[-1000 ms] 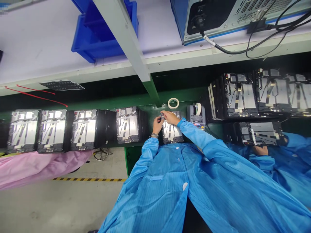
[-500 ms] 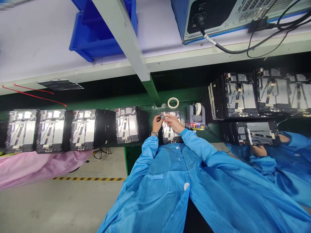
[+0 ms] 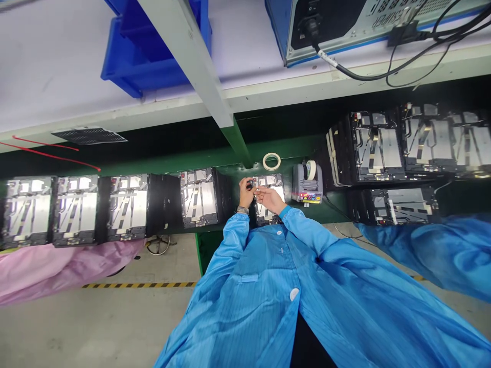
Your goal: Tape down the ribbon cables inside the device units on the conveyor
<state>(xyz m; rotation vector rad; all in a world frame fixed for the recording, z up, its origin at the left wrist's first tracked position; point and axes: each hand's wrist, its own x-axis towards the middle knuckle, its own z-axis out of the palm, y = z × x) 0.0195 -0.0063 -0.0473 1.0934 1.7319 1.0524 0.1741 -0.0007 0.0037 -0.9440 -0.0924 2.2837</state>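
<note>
Directly before me lies a flat electronic panel assembly [image 3: 273,181] with a silvery plate, black edges and dark strips. At its upper left corner, my left hand [image 3: 245,194] is closed, fingers bent around a small dark part. My right hand [image 3: 270,200] reaches across the panel, thumb and fingers pinched together close to the left fingertips. Whatever is between the fingers is too small to make out. A tape dispenser [image 3: 307,185] with lit buttons stands right of the panel, and a roll of pale tape [image 3: 271,161] lies behind it.
Stacks of similar panels stand left [image 3: 199,197] and right [image 3: 378,148]. A green post [image 3: 236,140] rises behind the panel to a shelf holding blue bins [image 3: 153,69] and a computer case [image 3: 282,33]. Neighbours' pink sleeve [image 3: 69,266] and blue sleeve [image 3: 429,245] flank me.
My right hand has drawn slightly down and left, its fingertips now meeting my left hand's. A white piece seen at the fingertips no longer shows clearly. The right neighbour's arm has shifted.
</note>
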